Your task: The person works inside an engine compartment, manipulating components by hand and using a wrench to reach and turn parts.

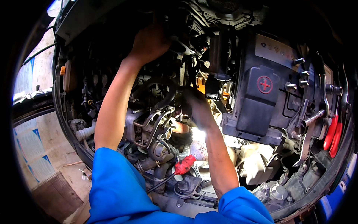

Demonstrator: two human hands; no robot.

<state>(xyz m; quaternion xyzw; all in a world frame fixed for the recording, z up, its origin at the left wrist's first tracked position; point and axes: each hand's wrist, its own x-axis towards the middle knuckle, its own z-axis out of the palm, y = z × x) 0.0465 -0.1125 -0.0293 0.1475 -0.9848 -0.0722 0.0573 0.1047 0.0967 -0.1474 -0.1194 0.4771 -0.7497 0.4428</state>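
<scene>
Both my arms, in blue sleeves, reach into a car's engine bay. My left hand (151, 43) is far in at the upper middle, beside a metal bracket (181, 46); its fingers are lost in shadow. My right hand (197, 108) is down among hoses and pipes at the centre, left of the battery. It is dark and smeared, and its fingertips are hidden. A curved black hose (169, 93) runs just left of it. Below that hand, beside my right forearm, a lit work lamp with a red handle (184, 165) rests on the engine parts.
The black car battery (246, 119) has a terminal cover with a red plus (264, 84). Several sockets (291, 87) and wrenches (308, 140) lie on and beside it, near red-handled pliers (333, 136). A black cord (160, 183) trails from the lamp. Papers (31, 145) lie at the left.
</scene>
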